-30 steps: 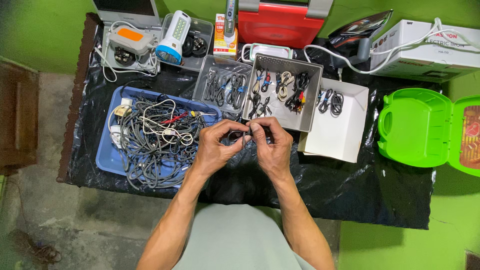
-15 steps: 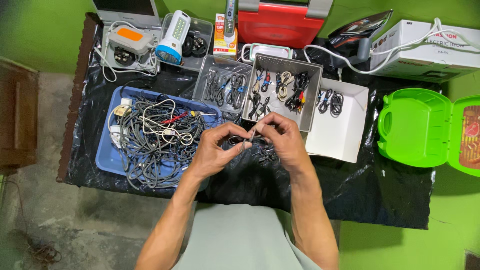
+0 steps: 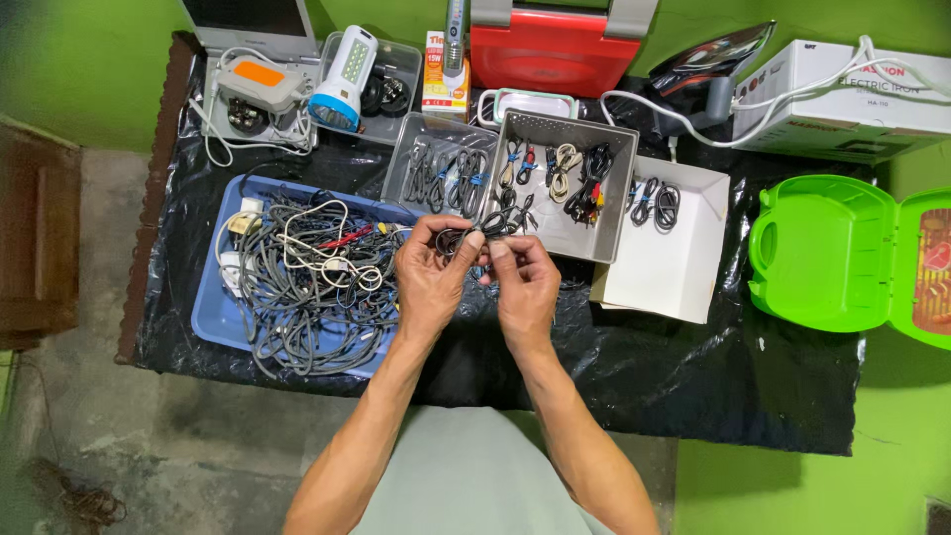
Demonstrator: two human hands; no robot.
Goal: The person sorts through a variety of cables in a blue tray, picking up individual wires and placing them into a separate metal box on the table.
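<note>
While your left hand [image 3: 431, 282] pinches the coiled black cable [image 3: 466, 238], your right hand [image 3: 523, 287] grips its loose end just rightward, both closed on it.

Blue tray [image 3: 213, 322] of tangled cables, green case [image 3: 822, 253], perhaps an iron [image 3: 708, 64].

black cable [image 3: 487, 227], blue tray [image 3: 213, 307], green case [image 3: 822, 253], red box [image 3: 553, 45]
</note>
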